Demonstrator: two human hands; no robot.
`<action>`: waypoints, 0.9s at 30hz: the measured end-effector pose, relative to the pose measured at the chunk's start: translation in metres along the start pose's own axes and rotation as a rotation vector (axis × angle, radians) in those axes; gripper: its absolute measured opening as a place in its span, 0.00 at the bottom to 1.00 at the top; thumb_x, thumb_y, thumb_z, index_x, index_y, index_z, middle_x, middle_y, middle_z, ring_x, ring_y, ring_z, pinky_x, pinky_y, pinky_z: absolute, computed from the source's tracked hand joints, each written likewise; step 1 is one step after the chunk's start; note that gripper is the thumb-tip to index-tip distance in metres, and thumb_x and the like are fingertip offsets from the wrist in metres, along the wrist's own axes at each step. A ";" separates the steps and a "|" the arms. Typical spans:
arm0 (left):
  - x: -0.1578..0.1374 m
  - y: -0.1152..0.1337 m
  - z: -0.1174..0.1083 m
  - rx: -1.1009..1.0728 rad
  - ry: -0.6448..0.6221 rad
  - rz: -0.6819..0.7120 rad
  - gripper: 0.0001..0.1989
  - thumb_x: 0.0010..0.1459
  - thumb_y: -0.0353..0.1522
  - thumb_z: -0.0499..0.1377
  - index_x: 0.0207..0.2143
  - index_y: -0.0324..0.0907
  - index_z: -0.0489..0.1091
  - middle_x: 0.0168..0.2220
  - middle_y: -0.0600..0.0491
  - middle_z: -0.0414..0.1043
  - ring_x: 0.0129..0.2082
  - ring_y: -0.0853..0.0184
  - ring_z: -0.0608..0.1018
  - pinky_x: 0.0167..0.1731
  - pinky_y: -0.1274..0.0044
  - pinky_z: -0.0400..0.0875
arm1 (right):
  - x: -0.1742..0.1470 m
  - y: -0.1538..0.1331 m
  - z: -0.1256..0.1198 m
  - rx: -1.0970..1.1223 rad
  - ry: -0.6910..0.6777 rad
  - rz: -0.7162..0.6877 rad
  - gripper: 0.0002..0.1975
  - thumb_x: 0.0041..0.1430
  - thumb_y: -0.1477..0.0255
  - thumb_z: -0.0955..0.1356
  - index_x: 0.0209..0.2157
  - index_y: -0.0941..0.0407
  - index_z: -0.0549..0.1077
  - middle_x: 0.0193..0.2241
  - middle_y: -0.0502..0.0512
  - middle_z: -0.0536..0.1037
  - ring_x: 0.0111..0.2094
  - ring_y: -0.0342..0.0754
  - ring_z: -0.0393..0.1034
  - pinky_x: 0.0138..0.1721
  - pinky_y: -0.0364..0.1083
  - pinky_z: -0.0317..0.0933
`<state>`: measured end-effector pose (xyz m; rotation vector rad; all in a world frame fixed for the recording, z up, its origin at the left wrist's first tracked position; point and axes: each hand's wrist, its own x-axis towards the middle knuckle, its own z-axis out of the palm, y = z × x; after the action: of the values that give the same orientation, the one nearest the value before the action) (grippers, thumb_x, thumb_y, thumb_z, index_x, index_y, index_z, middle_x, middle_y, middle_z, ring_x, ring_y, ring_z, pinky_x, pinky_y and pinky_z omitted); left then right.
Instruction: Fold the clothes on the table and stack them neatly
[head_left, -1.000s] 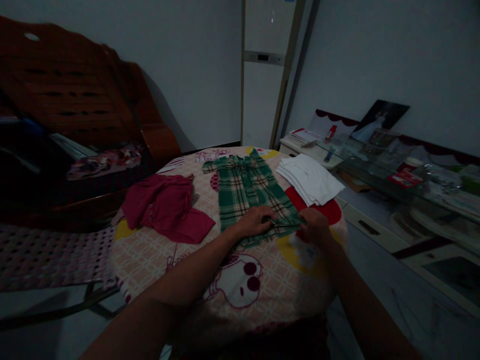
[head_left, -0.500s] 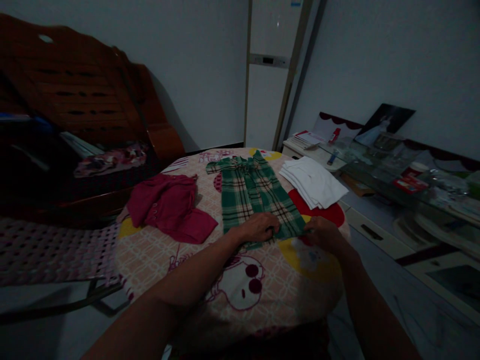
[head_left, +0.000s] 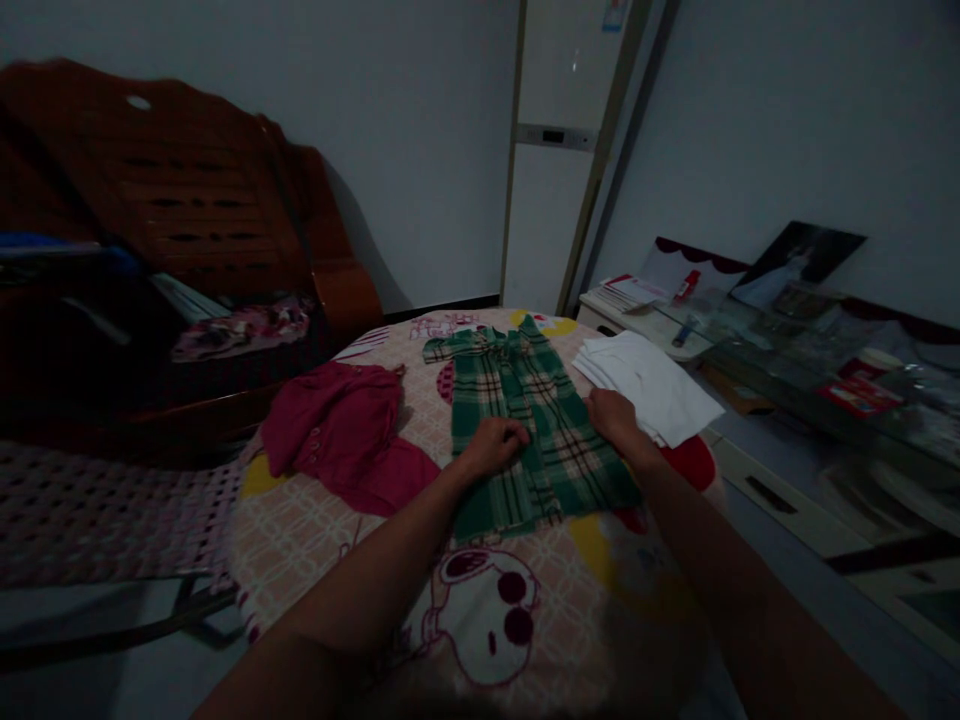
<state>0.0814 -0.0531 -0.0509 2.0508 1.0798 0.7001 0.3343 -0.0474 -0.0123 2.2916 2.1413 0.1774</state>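
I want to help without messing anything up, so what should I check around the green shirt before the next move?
1. Green plaid shirt laid out on the table: ok, its near edge rests on the tabletop.
2. Both sleeves sticking out: cannot tell; one shows at the far left, the other isn't clear.
3. Left hand on the shirt: ok, over its front, fingers curled.
4. Right hand gripping the shirt: cannot tell; it is at the right edge.
5. White cloth off the shirt: ok, close by on the right.
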 end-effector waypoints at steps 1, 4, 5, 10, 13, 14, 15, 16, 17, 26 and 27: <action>0.000 -0.003 0.002 -0.029 0.001 -0.034 0.15 0.51 0.25 0.52 0.33 0.38 0.78 0.23 0.56 0.72 0.26 0.70 0.74 0.30 0.81 0.67 | 0.006 -0.004 0.004 -0.019 -0.014 0.013 0.19 0.71 0.66 0.58 0.45 0.62 0.76 0.43 0.68 0.81 0.45 0.55 0.77 0.40 0.45 0.62; 0.001 -0.008 0.006 -0.098 0.004 -0.083 0.15 0.52 0.25 0.51 0.34 0.37 0.78 0.22 0.56 0.72 0.24 0.70 0.74 0.28 0.81 0.66 | 0.016 -0.012 0.015 -0.058 -0.019 -0.024 0.20 0.72 0.64 0.57 0.46 0.62 0.75 0.43 0.70 0.80 0.46 0.57 0.77 0.41 0.47 0.64; 0.002 -0.008 0.006 -0.107 0.004 -0.090 0.15 0.52 0.26 0.51 0.34 0.38 0.78 0.22 0.56 0.72 0.24 0.70 0.74 0.28 0.81 0.66 | 0.017 -0.012 0.019 -0.070 -0.015 -0.052 0.20 0.72 0.66 0.57 0.47 0.62 0.74 0.43 0.70 0.80 0.46 0.57 0.77 0.42 0.47 0.64; 0.003 -0.006 0.006 -0.111 0.002 -0.121 0.14 0.52 0.26 0.51 0.33 0.39 0.77 0.22 0.56 0.72 0.24 0.70 0.74 0.28 0.81 0.68 | 0.017 -0.005 0.029 -0.112 -0.013 -0.002 0.18 0.70 0.75 0.56 0.44 0.63 0.76 0.40 0.69 0.81 0.46 0.56 0.77 0.41 0.47 0.65; 0.004 -0.006 0.006 -0.115 -0.004 -0.133 0.14 0.53 0.26 0.51 0.33 0.39 0.77 0.22 0.56 0.73 0.24 0.71 0.75 0.28 0.81 0.67 | 0.021 -0.003 0.026 -0.114 -0.030 0.010 0.16 0.67 0.77 0.58 0.41 0.63 0.77 0.41 0.69 0.81 0.46 0.57 0.77 0.40 0.47 0.65; 0.004 -0.006 0.006 -0.111 -0.008 -0.137 0.14 0.53 0.26 0.52 0.33 0.39 0.77 0.23 0.56 0.73 0.25 0.71 0.75 0.28 0.81 0.67 | 0.024 -0.003 0.024 -0.109 -0.016 -0.001 0.16 0.68 0.75 0.59 0.41 0.63 0.77 0.41 0.69 0.81 0.45 0.57 0.77 0.40 0.47 0.65; 0.005 -0.006 0.007 -0.102 -0.012 -0.139 0.14 0.53 0.26 0.52 0.33 0.39 0.77 0.23 0.56 0.74 0.25 0.71 0.75 0.29 0.81 0.66 | 0.029 -0.004 0.020 -0.102 0.008 -0.012 0.16 0.69 0.73 0.59 0.41 0.62 0.77 0.42 0.70 0.80 0.45 0.58 0.77 0.40 0.48 0.64; 0.005 -0.005 0.007 -0.089 -0.013 -0.140 0.14 0.53 0.27 0.52 0.34 0.39 0.78 0.24 0.56 0.74 0.25 0.71 0.75 0.29 0.81 0.66 | 0.035 -0.006 0.017 -0.094 0.036 -0.020 0.17 0.69 0.71 0.59 0.42 0.62 0.77 0.42 0.70 0.80 0.45 0.58 0.76 0.41 0.48 0.64; 0.006 -0.005 0.007 -0.075 -0.013 -0.139 0.13 0.54 0.27 0.52 0.34 0.39 0.78 0.24 0.56 0.74 0.25 0.71 0.75 0.29 0.81 0.66 | 0.042 -0.009 0.014 -0.082 0.061 -0.028 0.17 0.70 0.69 0.59 0.43 0.62 0.77 0.42 0.70 0.80 0.46 0.58 0.76 0.41 0.48 0.64; 0.003 -0.005 0.011 -0.034 0.016 -0.151 0.13 0.55 0.27 0.54 0.35 0.40 0.79 0.23 0.56 0.73 0.26 0.69 0.74 0.31 0.80 0.65 | 0.140 -0.039 0.016 0.050 0.073 -0.025 0.19 0.66 0.78 0.57 0.49 0.67 0.76 0.48 0.73 0.78 0.51 0.58 0.72 0.50 0.49 0.61; 0.003 -0.006 0.012 -0.037 0.017 -0.157 0.13 0.55 0.27 0.54 0.34 0.41 0.79 0.23 0.56 0.73 0.26 0.69 0.74 0.31 0.80 0.65 | 0.151 -0.041 0.020 0.056 0.073 -0.026 0.19 0.66 0.79 0.57 0.49 0.67 0.76 0.49 0.73 0.77 0.51 0.58 0.71 0.51 0.50 0.61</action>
<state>0.0890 -0.0520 -0.0624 1.9079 1.2140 0.6543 0.3043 0.1070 -0.0225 2.3209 2.2375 0.2069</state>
